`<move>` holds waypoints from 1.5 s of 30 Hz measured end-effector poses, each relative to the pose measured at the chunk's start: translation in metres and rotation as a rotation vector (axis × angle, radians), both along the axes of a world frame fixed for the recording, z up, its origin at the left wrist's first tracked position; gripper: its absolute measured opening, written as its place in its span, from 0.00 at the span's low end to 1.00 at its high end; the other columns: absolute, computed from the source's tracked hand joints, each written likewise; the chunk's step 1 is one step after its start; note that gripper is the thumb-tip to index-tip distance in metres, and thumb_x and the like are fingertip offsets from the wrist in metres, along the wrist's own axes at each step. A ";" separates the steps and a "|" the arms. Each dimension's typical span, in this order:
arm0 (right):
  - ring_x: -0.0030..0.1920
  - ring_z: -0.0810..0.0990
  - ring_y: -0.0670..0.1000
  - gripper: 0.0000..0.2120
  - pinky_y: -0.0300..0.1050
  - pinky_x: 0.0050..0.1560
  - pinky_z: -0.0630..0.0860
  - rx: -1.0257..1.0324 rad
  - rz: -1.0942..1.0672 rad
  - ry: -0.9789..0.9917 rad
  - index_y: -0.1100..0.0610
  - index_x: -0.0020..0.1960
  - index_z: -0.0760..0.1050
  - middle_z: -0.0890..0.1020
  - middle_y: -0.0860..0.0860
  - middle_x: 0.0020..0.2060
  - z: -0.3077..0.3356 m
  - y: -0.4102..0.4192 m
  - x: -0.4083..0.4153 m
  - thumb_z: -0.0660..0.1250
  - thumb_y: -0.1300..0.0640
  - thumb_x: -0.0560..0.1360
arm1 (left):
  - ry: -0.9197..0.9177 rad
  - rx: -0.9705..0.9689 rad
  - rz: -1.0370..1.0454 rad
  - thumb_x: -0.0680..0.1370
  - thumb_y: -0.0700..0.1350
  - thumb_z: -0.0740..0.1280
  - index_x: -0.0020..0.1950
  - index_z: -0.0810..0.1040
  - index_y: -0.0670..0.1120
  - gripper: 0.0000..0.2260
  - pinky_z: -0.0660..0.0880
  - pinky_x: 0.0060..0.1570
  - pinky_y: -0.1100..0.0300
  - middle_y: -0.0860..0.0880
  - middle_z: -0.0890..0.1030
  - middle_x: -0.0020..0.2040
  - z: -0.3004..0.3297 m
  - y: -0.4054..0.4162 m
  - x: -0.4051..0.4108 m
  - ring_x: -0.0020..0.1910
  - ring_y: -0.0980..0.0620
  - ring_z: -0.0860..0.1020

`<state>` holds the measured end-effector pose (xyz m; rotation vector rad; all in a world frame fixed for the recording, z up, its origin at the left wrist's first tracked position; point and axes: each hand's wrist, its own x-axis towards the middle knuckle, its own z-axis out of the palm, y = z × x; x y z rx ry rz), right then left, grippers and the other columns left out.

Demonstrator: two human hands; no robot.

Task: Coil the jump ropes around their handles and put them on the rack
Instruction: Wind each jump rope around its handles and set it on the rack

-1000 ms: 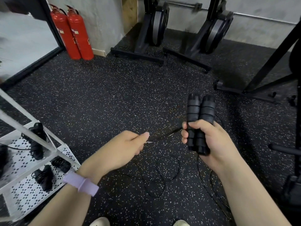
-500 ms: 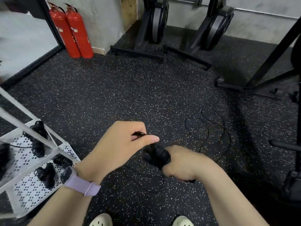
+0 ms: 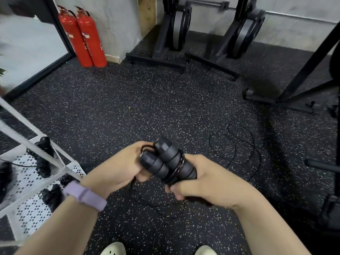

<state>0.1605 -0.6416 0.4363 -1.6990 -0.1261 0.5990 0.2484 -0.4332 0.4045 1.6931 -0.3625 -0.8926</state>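
Two black foam jump rope handles (image 3: 166, 161) lie side by side, pointing up and left, with a few turns of thin black cord around them. My right hand (image 3: 204, 183) grips their lower ends. My left hand (image 3: 117, 168) pinches the cord at the upper ends of the handles. The loose rope (image 3: 237, 144) trails in loops on the floor to the right and below my hands. The white perforated rack (image 3: 27, 183) stands at the lower left, with several coiled black ropes (image 3: 44, 157) on its shelves.
Two red fire extinguishers (image 3: 82, 35) stand by the back wall. Two black exercise machines (image 3: 174, 34) sit at the back, and a black rack frame (image 3: 294, 85) rises on the right. The floor is speckled black rubber. My shoes (image 3: 114, 248) show at the bottom edge.
The handles dropped from upright on the right to lower centre, then tilted up-left. My left hand carried the cord around them; turns of cord now show on the handles.
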 end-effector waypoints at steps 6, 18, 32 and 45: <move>0.36 0.78 0.52 0.09 0.42 0.38 0.77 0.182 -0.311 0.062 0.65 0.54 0.78 0.83 0.56 0.38 -0.002 -0.005 0.007 0.71 0.66 0.74 | -0.028 0.087 0.164 0.87 0.48 0.55 0.38 0.67 0.47 0.17 0.54 0.28 0.59 0.55 0.64 0.26 0.008 -0.035 -0.009 0.25 0.56 0.58; 0.37 0.80 0.53 0.16 0.45 0.36 0.78 0.158 -0.485 0.143 0.60 0.62 0.73 0.83 0.59 0.43 -0.012 0.001 0.010 0.70 0.68 0.76 | -0.224 0.269 0.284 0.85 0.49 0.59 0.31 0.69 0.52 0.21 0.62 0.34 0.54 0.54 0.68 0.26 -0.004 -0.050 -0.011 0.27 0.52 0.64; 0.36 0.77 0.52 0.20 0.46 0.40 0.76 0.549 -0.384 0.126 0.67 0.62 0.74 0.80 0.58 0.43 -0.017 0.003 0.012 0.69 0.68 0.70 | 0.003 0.055 0.285 0.85 0.44 0.57 0.35 0.66 0.46 0.17 0.54 0.22 0.63 0.54 0.62 0.25 0.023 -0.048 -0.019 0.22 0.56 0.57; 0.36 0.78 0.51 0.18 0.48 0.38 0.76 0.287 -0.977 0.078 0.56 0.60 0.76 0.81 0.56 0.43 -0.021 -0.031 0.018 0.69 0.72 0.74 | -0.400 0.664 0.080 0.82 0.67 0.52 0.48 0.79 0.46 0.28 0.77 0.42 0.54 0.49 0.81 0.34 0.010 -0.011 -0.002 0.33 0.50 0.78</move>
